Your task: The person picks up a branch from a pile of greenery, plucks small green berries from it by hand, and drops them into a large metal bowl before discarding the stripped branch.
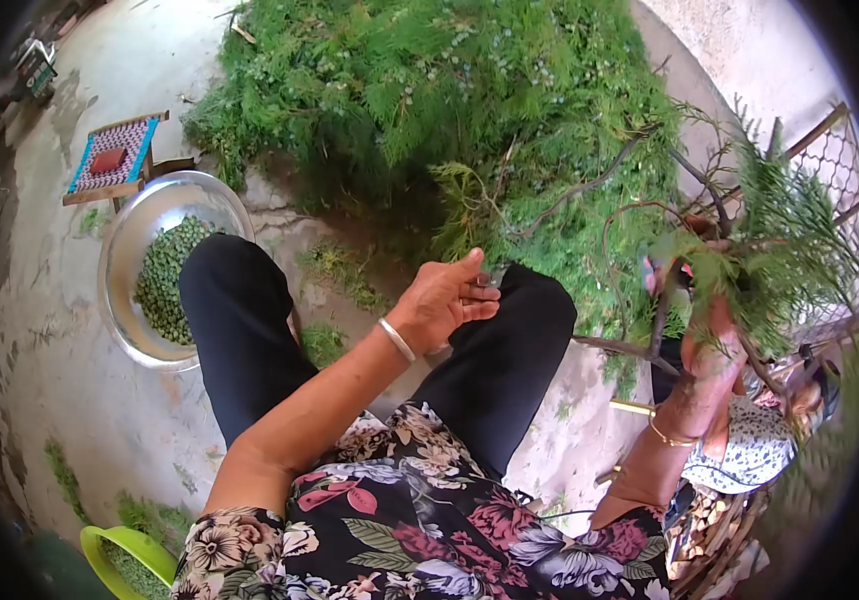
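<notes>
My left hand (446, 302), with a silver bangle at the wrist, is over the gap between my knees. Its fingers are curled in and the thumb sticks up; whatever they may hold is hidden. A green sprig (461, 190) hangs just beyond the thumb. Off to the right, my right hand (714, 345) is closed round a leafy evergreen branch (779, 265), whose foliage covers part of the fingers. In front of me rises a big heap of cut evergreen branches (429, 90) dotted with small pale berries.
Left of my knee stands a steel basin (119, 300) partly filled with green berries (166, 275). Behind it is a low woven stool (114, 150) with a reddish block. A lime-green tub (99, 560) sits at bottom left. Another person's patterned clothing (739, 445) and wire mesh (844, 165) are at right.
</notes>
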Demonstrator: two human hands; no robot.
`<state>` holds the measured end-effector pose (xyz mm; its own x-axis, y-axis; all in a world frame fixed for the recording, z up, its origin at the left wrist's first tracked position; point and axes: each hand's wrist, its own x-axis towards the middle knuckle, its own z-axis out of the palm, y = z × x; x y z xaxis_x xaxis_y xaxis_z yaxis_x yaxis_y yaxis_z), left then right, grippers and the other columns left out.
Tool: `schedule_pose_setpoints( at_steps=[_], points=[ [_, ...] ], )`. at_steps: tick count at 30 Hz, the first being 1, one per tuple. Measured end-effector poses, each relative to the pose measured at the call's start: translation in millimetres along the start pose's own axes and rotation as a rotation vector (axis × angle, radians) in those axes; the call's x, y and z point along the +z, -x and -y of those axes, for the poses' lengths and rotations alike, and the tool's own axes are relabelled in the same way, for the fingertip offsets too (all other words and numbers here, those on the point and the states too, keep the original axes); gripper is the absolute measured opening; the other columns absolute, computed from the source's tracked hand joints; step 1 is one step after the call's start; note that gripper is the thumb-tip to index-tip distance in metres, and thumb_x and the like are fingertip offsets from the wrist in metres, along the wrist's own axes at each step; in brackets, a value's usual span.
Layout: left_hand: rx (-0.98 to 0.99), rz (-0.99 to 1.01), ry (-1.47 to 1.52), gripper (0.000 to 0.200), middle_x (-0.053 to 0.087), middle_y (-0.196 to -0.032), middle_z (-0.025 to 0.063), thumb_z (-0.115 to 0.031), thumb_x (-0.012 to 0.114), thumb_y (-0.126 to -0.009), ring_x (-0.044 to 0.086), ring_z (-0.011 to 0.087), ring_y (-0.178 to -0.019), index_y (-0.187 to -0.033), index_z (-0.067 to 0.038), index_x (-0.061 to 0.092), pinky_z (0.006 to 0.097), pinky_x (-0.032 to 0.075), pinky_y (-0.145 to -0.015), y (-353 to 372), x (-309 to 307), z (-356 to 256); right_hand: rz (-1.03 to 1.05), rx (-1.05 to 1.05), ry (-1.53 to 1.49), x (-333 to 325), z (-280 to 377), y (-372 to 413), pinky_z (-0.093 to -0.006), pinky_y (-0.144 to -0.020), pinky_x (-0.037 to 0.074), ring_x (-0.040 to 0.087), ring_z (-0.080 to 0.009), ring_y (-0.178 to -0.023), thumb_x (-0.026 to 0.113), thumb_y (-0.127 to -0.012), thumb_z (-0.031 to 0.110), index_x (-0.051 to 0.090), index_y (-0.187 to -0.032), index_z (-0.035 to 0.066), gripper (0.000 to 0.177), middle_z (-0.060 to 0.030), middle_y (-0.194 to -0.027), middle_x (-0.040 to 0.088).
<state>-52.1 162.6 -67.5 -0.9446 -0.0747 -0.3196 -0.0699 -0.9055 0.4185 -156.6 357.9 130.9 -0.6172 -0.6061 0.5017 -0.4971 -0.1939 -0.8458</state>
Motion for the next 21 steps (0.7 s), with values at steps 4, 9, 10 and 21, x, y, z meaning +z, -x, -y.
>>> schedule_pose_setpoints(
  at_steps=[4,9,10,21],
  points=[
    [0.006,-0.016,0.229,0.069,0.045,-0.116,0.0292,-0.038,0.062,-0.087,0.058,0.0380,-0.097,-0.121,0.014,0.032,0.0445,0.054,-0.078,-12,-7,-5,-0.009,0.052,-0.054,8,41,-5,-0.0303,-0.085,0.048,0.058,-0.0189,-0.099,0.059,-0.087,0.008,0.053,-0.116,0.006,0.030,-0.0150,-0.124,0.051],
    [0.189,0.012,0.468,0.064,0.049,-0.113,0.0318,-0.034,0.059,-0.088,0.057,0.0426,-0.097,-0.123,0.012,0.030,0.0476,0.052,-0.084,-40,-21,-50,-0.253,0.104,-0.094,22,51,-10,-0.0357,-0.072,0.055,0.062,-0.0270,-0.083,0.064,-0.084,0.012,0.060,-0.099,0.000,0.020,-0.0199,-0.103,0.061],
    [0.188,-0.004,0.488,0.050,0.056,-0.104,0.0264,-0.030,0.057,-0.090,0.059,0.0391,-0.092,-0.113,0.011,0.043,0.0471,0.053,-0.080,-44,-31,-62,-0.288,0.160,-0.136,22,43,-8,-0.0370,-0.072,0.055,0.061,-0.0271,-0.083,0.065,-0.083,0.012,0.058,-0.101,-0.001,0.023,-0.0200,-0.103,0.061],
    [0.705,-0.305,-0.286,0.020,0.056,-0.063,0.0055,-0.020,0.045,-0.096,0.046,0.0117,-0.046,-0.101,-0.004,0.056,0.0248,0.039,-0.045,45,-39,-96,-0.443,0.312,-0.186,86,-129,8,-0.0301,-0.062,0.051,0.062,-0.0189,-0.075,0.063,-0.082,-0.002,0.052,-0.111,0.001,0.031,-0.0099,-0.089,0.063]
  ],
)
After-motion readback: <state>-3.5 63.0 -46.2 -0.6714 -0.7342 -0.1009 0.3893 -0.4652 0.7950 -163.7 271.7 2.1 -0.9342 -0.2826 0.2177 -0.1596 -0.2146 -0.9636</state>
